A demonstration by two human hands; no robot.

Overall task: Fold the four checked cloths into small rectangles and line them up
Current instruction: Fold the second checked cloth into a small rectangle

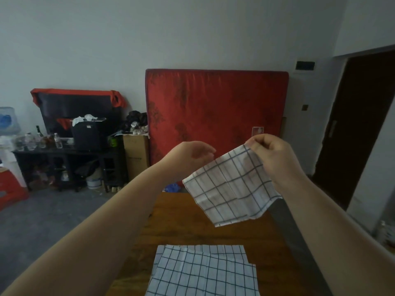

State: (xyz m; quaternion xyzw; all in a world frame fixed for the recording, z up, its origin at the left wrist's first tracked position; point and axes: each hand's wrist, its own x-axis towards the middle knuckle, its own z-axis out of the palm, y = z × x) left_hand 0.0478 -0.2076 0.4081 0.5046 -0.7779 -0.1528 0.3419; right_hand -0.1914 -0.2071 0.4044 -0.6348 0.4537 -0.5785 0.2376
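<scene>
Stacked checked cloths (pixel 203 272) lay at the near edge of the wooden table (pixel 181 221) — right hand (pixel 271 154) pinched a corner of the lifted cloth (pixel 230 186); left hand (pixel 192 152) curled beside it, grip unclear.

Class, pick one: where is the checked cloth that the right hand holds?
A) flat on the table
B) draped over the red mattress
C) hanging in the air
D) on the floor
C: the right hand pinches the cloth at its top, and it hangs clear of the table.

Room in a home. A red mattress (pixel 215 124) leans on the wall (pixel 192 35) at 12 o'clock; a dark shelf (pixel 68 151) cluttered with bottles (pixel 57 142) stands at 10 o'clock.
</scene>
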